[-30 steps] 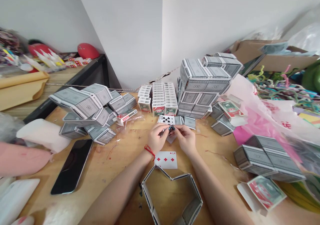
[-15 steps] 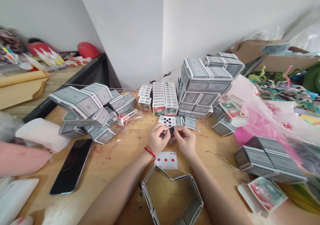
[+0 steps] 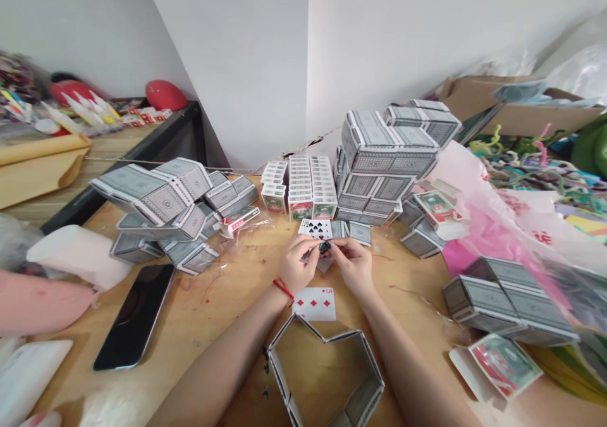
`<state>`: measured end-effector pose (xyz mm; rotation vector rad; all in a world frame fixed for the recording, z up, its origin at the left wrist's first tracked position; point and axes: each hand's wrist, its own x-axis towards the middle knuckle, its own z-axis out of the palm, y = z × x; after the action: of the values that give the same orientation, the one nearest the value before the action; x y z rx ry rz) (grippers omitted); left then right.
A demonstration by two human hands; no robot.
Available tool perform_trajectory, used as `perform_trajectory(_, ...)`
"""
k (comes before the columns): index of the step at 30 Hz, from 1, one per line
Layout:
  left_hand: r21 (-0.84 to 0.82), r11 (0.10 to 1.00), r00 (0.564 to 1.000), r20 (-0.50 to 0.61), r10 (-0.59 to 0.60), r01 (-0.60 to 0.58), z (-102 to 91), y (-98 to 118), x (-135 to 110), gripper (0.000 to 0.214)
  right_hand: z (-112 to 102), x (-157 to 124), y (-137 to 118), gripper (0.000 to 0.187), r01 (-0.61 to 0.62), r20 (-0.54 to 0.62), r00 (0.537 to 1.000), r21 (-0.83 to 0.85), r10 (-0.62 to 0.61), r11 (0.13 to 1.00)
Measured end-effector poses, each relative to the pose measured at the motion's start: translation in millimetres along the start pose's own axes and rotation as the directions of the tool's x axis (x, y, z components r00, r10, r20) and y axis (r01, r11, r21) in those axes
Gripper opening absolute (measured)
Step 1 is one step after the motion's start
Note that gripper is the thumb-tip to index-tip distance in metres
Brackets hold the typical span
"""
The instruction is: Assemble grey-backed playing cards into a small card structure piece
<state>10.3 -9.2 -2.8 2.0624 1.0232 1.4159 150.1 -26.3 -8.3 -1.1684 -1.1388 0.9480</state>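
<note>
My left hand (image 3: 298, 264) and my right hand (image 3: 353, 262) meet at the middle of a wooden table (image 3: 222, 300). Both pinch a small dark object (image 3: 324, 247) between their fingertips, and a folded playing card (image 3: 325, 262) shows beneath it. A ten of spades (image 3: 315, 228) lies face up just beyond my fingers. A red diamonds card (image 3: 315, 303) lies face up near my wrists. Below it stands a heart-shaped frame of joined cards (image 3: 327, 376).
Blocks of joined grey-backed cards pile up at left (image 3: 156, 199), back centre (image 3: 389, 148) and right (image 3: 507, 307). Card boxes (image 3: 301, 186) stand in rows at the back. A black phone (image 3: 135, 313) lies left. Pink plastic bag (image 3: 478, 224) and cardboard box (image 3: 502, 107) crowd the right.
Almost nothing has moved. My fingertips have shifted slightly around the small dark object, while staying together at the same spot.
</note>
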Motion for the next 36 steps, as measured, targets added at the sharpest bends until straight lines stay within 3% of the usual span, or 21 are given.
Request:
perform_trajectory(10, 0.039, 0.999, 1.0, -0.028, 0.004, -0.003, 0.6, 2.3, 0.0, 0.005, 7.7, -8.3, -4.0, 0.015, 0.074, -0.042, 0.996, -0.098, -0.078, 0.992)
perform_trajectory(16, 0.089, 0.996, 0.999, -0.052, 0.017, -0.012, 2.4, 0.5, -0.2, 0.003, 8.6, -8.2, -6.0, 0.013, 0.075, -0.019, 0.997, -0.037, -0.076, 0.996)
perform_trajectory(28, 0.041, 0.999, 1.0, -0.025, 0.01, -0.009, 1.9, -3.7, 1.1, 0.012, 6.4, -7.8, -5.1, 0.015, 0.063, 0.006, 0.998, -0.018, -0.063, 0.998)
perform_trajectory(36, 0.069, 0.997, 0.999, -0.02, 0.031, -0.03, 2.8, -3.4, 0.5, 0.01, 6.9, -8.2, -6.8, 0.015, 0.11, 0.007, 0.994, -0.098, -0.11, 0.989)
